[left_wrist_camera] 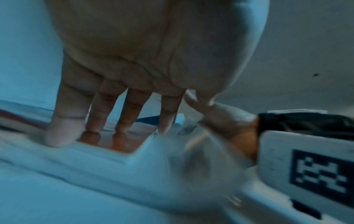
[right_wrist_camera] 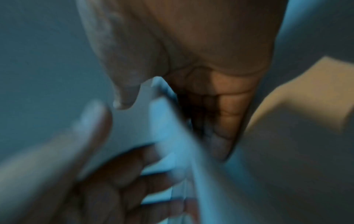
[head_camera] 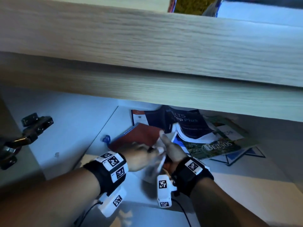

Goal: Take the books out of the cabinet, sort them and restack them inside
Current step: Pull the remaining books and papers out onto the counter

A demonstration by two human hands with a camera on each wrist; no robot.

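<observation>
Both forearms reach forward side by side, the left hand (head_camera: 139, 157) with fingers (left_wrist_camera: 101, 112) stretched straight, the right hand (head_camera: 172, 149) close against it, its grip blurred.

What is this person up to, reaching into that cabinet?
A person is reaching with both hands into a low cabinet where books lie in a loose heap. The right hand grips a thin white booklet, thumb on top, while the left hand presses straight fingers onto a red book beside it. Behind them a dark test-prep book lies splayed open over a green magazine. The pile is not yet sorted.
</observation>
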